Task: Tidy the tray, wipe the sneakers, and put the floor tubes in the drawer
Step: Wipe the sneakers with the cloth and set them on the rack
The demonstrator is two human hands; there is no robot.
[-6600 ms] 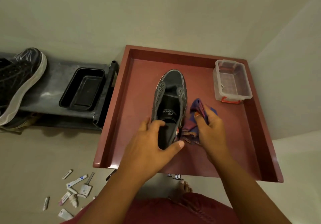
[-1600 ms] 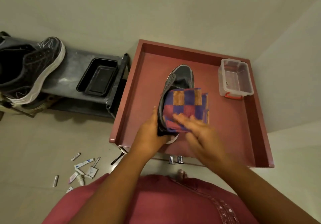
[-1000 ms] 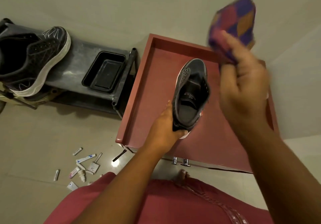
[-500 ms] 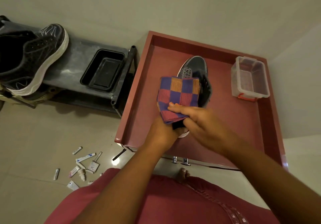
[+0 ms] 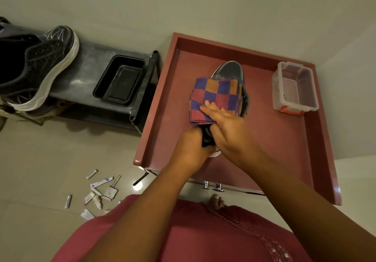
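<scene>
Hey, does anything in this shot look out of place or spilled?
Yes: small tubes and packets lie scattered loose on the floor left of the red tray, in no container. The clear plastic box on the tray looks empty.

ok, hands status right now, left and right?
Left hand: grips the heel of the grey sneaker.
Right hand: open, fingers flat, pressing the checkered cloth on the sneaker.

Vs ~6 s ago: checked cloth (image 5: pixel 215 99) is no longer bunched beside the sneaker (image 5: pixel 231 71) but spread flat over its opening, right hand (image 5: pixel 227 127) pressing it w/ straight fingers. About 1 s ago that hand held the cloth up high; now it's back down on the shoe.
</scene>
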